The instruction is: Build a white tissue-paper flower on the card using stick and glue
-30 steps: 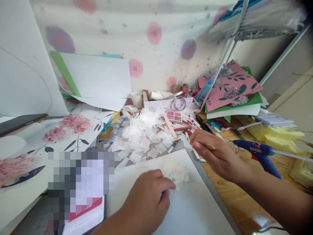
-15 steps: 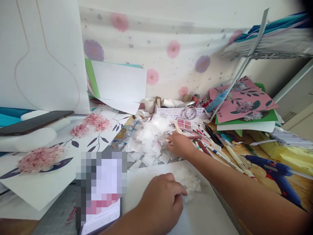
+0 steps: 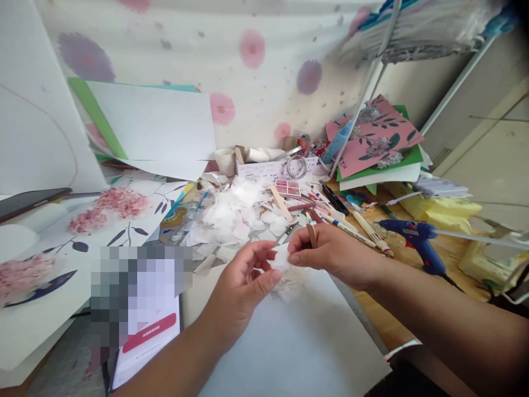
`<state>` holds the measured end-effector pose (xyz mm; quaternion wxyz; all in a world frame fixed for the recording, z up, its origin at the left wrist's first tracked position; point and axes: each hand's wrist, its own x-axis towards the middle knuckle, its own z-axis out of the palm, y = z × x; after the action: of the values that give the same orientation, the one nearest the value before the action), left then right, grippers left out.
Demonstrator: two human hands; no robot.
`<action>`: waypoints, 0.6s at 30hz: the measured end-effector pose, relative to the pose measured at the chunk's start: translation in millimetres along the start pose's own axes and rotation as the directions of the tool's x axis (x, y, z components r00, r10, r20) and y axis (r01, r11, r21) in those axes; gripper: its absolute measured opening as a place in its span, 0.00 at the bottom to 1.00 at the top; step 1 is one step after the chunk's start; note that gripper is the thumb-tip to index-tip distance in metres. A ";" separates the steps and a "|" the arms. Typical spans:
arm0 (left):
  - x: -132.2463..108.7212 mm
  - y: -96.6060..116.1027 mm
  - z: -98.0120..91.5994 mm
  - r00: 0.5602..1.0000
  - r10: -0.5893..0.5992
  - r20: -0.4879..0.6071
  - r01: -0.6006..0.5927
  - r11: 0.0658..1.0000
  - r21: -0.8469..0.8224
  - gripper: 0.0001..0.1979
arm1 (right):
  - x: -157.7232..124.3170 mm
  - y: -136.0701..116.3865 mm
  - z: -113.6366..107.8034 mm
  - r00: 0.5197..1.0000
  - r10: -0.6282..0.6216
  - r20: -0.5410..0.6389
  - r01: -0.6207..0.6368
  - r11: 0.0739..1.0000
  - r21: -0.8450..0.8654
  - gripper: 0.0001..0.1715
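A small square of thin white paper (image 3: 282, 258) is pinched between the thumb and fingers of my right hand (image 3: 330, 251). A short brown stick (image 3: 311, 236) also pokes up between that hand's fingers. Close to the paper's left edge, my left hand (image 3: 243, 278) has its fingers curved and apart from the thumb; whether a fingertip touches the paper is unclear. Beneath both hands, a ruffled white paper cluster (image 3: 289, 285) rests on a white sheet (image 3: 289, 342), partly hidden. Just beyond lies a loose heap of cut white paper pieces (image 3: 231, 209).
To the left are a phone (image 3: 144, 347) and a sheet with pink textured flowers (image 3: 122, 202). Pens (image 3: 347, 230), a wooden stick (image 3: 281, 203) and a blue glue gun (image 3: 417, 237) lie to the right. A pink palette (image 3: 288, 188) and paper cups (image 3: 225, 161) stand behind.
My right hand has come back from the heap with a white paper square. My left hand has risen and opened beside it. The camera view has shifted right and tilted.
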<state>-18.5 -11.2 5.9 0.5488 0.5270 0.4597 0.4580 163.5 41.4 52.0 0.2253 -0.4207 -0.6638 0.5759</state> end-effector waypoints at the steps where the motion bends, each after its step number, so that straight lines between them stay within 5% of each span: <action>1: 0.9 -0.4 0.9 1.000 -0.018 0.023 0.018 1.000 -0.006 0.14 | -1.3 4.1 2.5 0.999 0.024 -0.022 -0.024 1.000 -0.004 0.07; 5: 3.1 -2.5 2.6 0.999 -0.048 -0.017 0.050 0.992 0.119 0.07 | -1.8 17.1 4.9 0.995 0.021 -0.093 -0.033 0.991 -0.129 0.08; 11: 4.4 -2.2 3.3 0.994 -0.105 -0.030 0.109 0.964 0.241 0.08 | -24.1 17.0 -15.1 0.928 -0.321 -0.190 0.236 0.899 -0.369 0.25; 18: 6.9 -2.7 7.9 0.989 -0.142 -0.044 0.149 0.939 0.311 0.07 | -39.1 37.2 -2.5 0.929 -0.336 -0.158 0.267 0.900 -0.345 0.13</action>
<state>-9.5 -5.8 3.2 0.4855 0.5671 0.5702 0.3428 197.8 10.2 24.3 0.3112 -0.4023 -0.7771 0.3708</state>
